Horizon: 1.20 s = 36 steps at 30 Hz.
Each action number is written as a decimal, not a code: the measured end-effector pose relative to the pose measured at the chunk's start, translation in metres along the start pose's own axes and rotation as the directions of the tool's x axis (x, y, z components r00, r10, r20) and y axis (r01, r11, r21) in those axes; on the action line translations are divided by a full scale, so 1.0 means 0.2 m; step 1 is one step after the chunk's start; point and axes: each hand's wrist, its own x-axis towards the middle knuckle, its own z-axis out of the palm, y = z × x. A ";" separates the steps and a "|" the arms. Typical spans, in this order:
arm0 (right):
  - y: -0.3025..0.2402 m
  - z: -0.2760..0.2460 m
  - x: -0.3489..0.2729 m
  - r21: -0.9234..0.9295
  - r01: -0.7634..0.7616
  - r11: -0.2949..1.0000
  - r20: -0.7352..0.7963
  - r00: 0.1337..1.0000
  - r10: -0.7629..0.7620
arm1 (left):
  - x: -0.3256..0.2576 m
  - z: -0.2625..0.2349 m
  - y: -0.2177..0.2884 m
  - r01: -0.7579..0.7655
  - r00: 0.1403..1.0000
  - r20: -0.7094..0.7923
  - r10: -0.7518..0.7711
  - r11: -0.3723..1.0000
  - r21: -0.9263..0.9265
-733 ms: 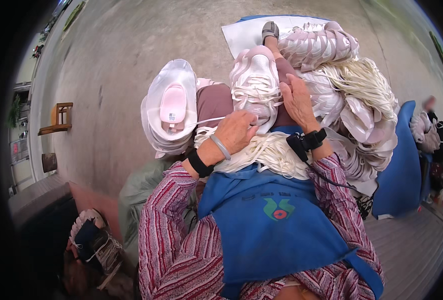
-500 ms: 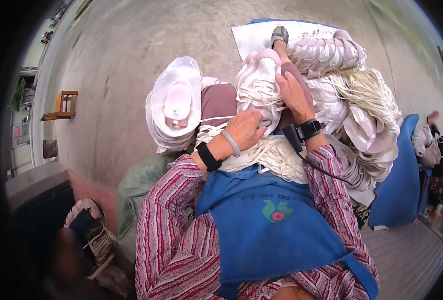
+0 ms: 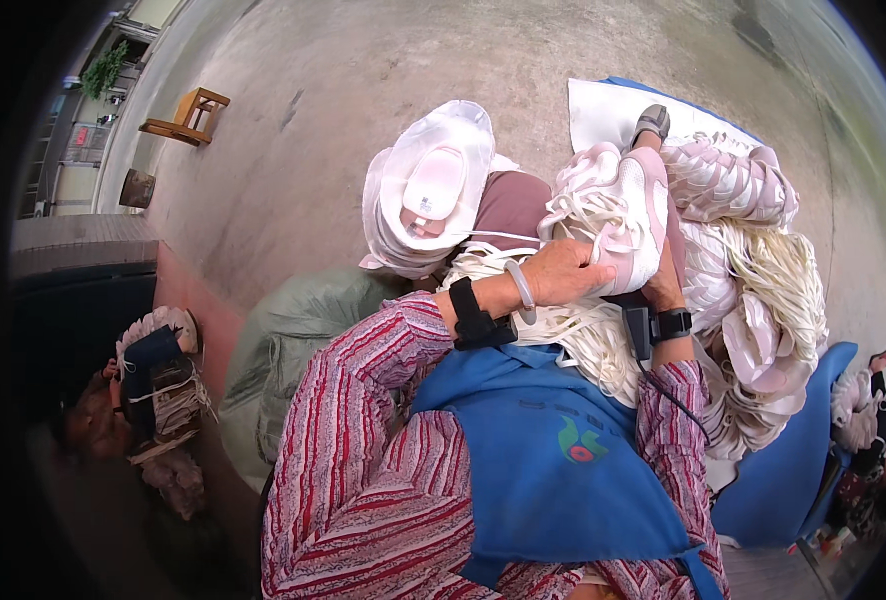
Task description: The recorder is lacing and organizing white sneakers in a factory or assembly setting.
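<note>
Pale pink-and-white shoe [image 3: 645, 215] is held tilted above bunched white laces [image 3: 595, 335], near end pinched in the left hand [image 3: 561, 272].
Right hand [image 3: 667, 288] is partly hidden behind it; grip cannot be told. Bunched laces could be snagged if the shoe is lowered; the thin strand [image 3: 508, 236] beside the stacked shoes [image 3: 383, 205] could be caught if it is turned.

Right hand [image 3: 666, 287] hiding at three o'clock
A pink-and-white shoe [image 3: 635, 222] is covering its fingers; one person [image 3: 99, 424] is blurring into shadow at eight, another person [image 3: 866, 488] is being cut by the rim at four.
</note>
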 end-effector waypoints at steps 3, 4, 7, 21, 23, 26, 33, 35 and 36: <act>0.06 0.11 0.00 -0.615 0.308 0.726 -0.021 0.914 -0.406 | -0.05 -0.10 0.09 -0.011 0.998 -0.057 -0.006 0.953 -0.304; 0.04 0.12 0.00 -0.628 0.298 0.719 -0.032 0.913 -0.406 | -0.06 -0.14 0.14 -0.051 0.994 -0.107 0.003 0.891 -0.451; -0.05 0.20 0.02 -0.558 -0.144 0.818 -0.236 0.972 0.010 | -0.17 -0.40 0.17 -0.076 0.955 -0.251 -0.159 0.686 -0.724; -0.06 0.14 0.13 -0.902 -0.123 0.414 -0.226 0.952 -0.207 | -0.34 -0.91 -0.63 0.622 0.560 -0.818 -0.129 0.718 0.312; -0.09 0.15 0.14 -0.904 -0.143 0.402 -0.215 0.966 -0.140 | -0.29 -0.83 -0.26 0.453 0.548 -0.834 0.061 0.816 0.358; -0.11 0.20 0.10 -0.897 -0.166 0.411 -0.212 0.975 -0.069 | -0.13 -0.66 0.00 -0.082 0.788 -0.614 0.044 0.996 -0.033; -0.11 0.34 -0.06 -0.854 0.035 0.519 -0.180 0.916 -0.358 | 0.47 -0.39 -0.20 0.066 0.995 -0.099 -0.020 0.869 0.490; -0.09 0.34 -0.06 -0.869 0.026 0.494 -0.198 0.897 -0.396 | 0.57 -0.38 -0.23 0.149 0.987 -0.030 -0.161 0.803 0.578; -0.08 0.33 -0.07 -0.891 0.044 0.452 -0.170 0.891 -0.421 | 0.62 -0.37 -0.19 0.184 0.981 -0.040 -0.192 0.833 0.521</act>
